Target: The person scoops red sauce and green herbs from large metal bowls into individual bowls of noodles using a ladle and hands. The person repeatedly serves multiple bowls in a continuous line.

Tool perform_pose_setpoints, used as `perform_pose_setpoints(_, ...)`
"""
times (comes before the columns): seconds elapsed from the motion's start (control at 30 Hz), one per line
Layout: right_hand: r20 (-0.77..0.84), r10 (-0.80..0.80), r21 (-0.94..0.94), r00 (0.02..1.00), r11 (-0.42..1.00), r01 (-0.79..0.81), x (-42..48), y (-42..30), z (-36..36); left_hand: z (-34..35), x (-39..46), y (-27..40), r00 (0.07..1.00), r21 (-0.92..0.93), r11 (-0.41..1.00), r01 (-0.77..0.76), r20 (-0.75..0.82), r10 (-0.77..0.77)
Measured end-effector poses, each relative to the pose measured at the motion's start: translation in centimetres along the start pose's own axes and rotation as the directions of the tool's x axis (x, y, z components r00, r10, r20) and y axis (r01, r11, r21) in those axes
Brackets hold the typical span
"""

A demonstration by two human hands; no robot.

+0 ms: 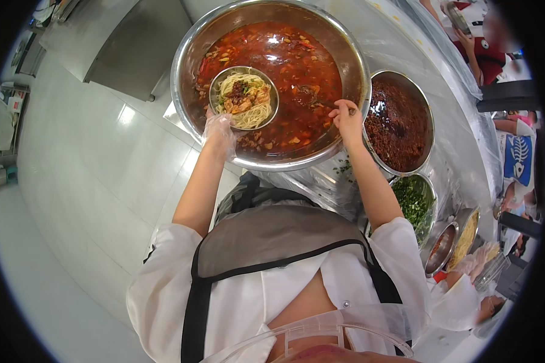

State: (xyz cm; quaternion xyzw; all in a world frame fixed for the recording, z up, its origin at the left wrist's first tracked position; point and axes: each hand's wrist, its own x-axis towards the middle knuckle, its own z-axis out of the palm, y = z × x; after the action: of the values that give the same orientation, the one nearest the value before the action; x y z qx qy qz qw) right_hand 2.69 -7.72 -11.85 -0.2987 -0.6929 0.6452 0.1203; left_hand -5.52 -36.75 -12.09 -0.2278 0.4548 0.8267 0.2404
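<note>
My left hand (220, 131), in a clear plastic glove, grips a small metal bowl (276, 102) by its near left side. In it lie pale noodles (258, 119) topped with dark minced sauce, chunks in sauce and green bits. The bowl hovers over a large steel basin (184, 86) of red, oily soup (272, 45) with chunks and chillies. Over the basin's right rim, my right hand (347, 119) holds the handle of a ladle (329, 105). Its head appears sunk in the soup, mostly hidden.
Right of the basin stands a metal bowl of dark red minced sauce (397, 122). Behind my right arm are a bowl of chopped greens (411, 202), a smaller sauce bowl (441, 249) and a noodle container (464, 238). A co-worker's gloved hand (474, 261) is near these. Plastic sheeting covers the counter (454, 136).
</note>
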Motion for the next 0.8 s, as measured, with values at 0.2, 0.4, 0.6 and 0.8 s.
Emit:
perform_pose_setpoints(0.2,0.000,-0.016,0.263,1.000,0.965,0.015,-2.4,-6.1,-1.8,2.1,1.3,-0.5,0.993,0.069,0.992,0.102,-0.063,-0.097)
perform_pose_setpoints(0.4,0.361,-0.729,-0.406,0.582,0.439,0.802,-7.3,-8.1,-2.0,6.2,4.3,-3.2,0.930,-0.016,0.977,0.214,0.308,-0.199)
perform_pose_setpoints(0.6,0.065,-0.746,-0.635,0.663,0.482,0.604,-6.5,-7.3,-11.3,16.4,4.6,-0.3,0.854,0.029,0.953,0.303,0.435,-0.285)
perform_pose_setpoints(0.8,-0.258,-0.362,-0.473,0.896,0.856,0.209,-0.9,0.1,-19.2,27.4,10.3,5.1,0.834,0.022,0.952,0.306,0.476,-0.279)
